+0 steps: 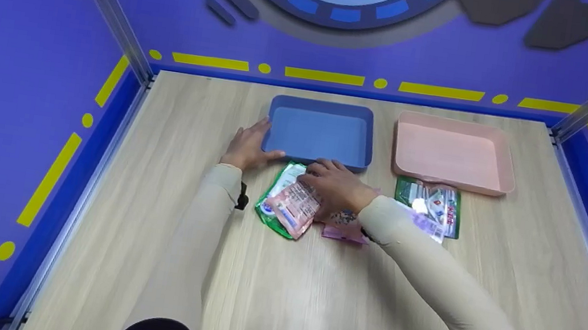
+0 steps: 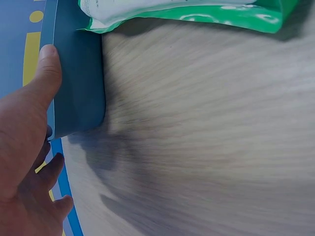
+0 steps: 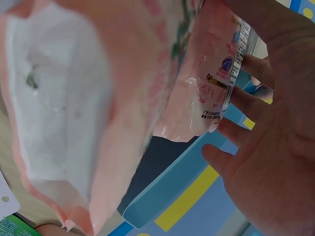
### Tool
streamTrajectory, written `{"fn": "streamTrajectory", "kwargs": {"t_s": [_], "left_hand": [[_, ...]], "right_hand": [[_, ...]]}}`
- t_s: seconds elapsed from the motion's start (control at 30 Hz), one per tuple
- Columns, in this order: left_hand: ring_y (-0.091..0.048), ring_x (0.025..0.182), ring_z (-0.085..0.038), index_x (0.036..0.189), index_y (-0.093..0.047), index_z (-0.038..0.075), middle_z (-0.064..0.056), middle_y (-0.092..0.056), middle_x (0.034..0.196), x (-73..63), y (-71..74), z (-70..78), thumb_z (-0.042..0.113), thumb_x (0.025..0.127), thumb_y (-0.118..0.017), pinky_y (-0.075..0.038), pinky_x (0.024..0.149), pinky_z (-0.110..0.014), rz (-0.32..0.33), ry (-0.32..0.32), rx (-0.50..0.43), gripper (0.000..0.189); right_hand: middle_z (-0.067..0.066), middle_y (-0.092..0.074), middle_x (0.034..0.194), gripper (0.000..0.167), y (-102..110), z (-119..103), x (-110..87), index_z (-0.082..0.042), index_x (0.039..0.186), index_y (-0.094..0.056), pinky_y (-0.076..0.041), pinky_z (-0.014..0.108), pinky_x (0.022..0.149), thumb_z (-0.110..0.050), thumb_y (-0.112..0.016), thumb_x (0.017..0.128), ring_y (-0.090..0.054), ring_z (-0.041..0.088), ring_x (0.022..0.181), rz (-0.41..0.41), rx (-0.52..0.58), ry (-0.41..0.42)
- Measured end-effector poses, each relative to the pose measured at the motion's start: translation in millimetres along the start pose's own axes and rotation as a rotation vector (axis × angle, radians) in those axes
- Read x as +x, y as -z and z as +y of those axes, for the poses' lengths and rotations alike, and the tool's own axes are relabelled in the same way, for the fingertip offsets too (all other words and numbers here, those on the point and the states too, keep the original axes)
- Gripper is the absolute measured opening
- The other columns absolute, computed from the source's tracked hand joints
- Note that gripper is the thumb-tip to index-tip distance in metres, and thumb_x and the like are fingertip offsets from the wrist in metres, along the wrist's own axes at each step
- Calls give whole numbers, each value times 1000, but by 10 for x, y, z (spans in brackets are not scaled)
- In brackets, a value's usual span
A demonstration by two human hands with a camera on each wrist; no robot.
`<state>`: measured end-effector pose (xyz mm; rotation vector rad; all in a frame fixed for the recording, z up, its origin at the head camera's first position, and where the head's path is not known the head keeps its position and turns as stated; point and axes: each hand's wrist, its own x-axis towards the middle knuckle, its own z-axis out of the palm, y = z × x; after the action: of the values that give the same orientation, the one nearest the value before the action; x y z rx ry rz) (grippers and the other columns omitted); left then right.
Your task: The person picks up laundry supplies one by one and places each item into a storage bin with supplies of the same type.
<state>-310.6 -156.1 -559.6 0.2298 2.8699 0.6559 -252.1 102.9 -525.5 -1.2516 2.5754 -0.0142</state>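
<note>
My left hand [image 1: 250,146] rests at the front left corner of the blue tray [image 1: 271,121]. Its thumb lies against the tray's front wall in the left wrist view, the other fingers loose past the corner. With my right hand [image 1: 338,187] I hold a pink snack packet [image 1: 297,206] just in front of the tray. Beneath that packet lies a green and white packet [image 1: 270,216]. In the right wrist view, fingers sit along the edge of a pink packet [image 3: 197,93], and another pink and white packet [image 3: 64,98] hangs close to the camera.
A pink tray [image 1: 451,152] stands right of the blue one. In front of it lie a green-edged packet [image 1: 451,210] and a pale purple packet [image 1: 426,225], partly behind my right sleeve. A purple-edged packet [image 1: 344,234] lies below my right wrist. Blue panels border the wooden table [image 1: 286,302].
</note>
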Motion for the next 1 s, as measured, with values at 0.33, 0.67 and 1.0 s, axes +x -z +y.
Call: {"fn": "streamTrajectory", "kwargs": {"t_s": [0.33, 0.67, 1.0], "left_hand": [[-23, 155, -32, 165, -23, 12, -4, -16, 172, 5, 22, 43, 56, 92, -71, -19, 126, -45, -14, 52, -59, 98], [-17, 156, -30, 165, -19, 9, -8, -10, 173, -15, 28, 56, 48, 94, -72, -19, 126, -43, -35, 34, -127, 96], [-14, 157, -30, 165, -14, 7, -11, -8, 173, -24, 44, 77, 42, 97, -71, -17, 127, -42, -43, -3, -155, 96]], "right_hand": [[12, -51, 147, 94, -12, -6, 0, -17, 149, -53, -28, 56, 121, -44, -96, 70, -41, 36, 140, 32, -37, 10], [12, -52, 147, 91, -10, -25, 10, -18, 148, -55, -26, 56, 122, -40, -96, 70, -41, 36, 139, 27, -17, 10], [13, -53, 143, 89, -27, -22, -4, -16, 147, -56, -30, 56, 120, -39, -96, 70, -43, 35, 134, 65, -16, 31]]}}
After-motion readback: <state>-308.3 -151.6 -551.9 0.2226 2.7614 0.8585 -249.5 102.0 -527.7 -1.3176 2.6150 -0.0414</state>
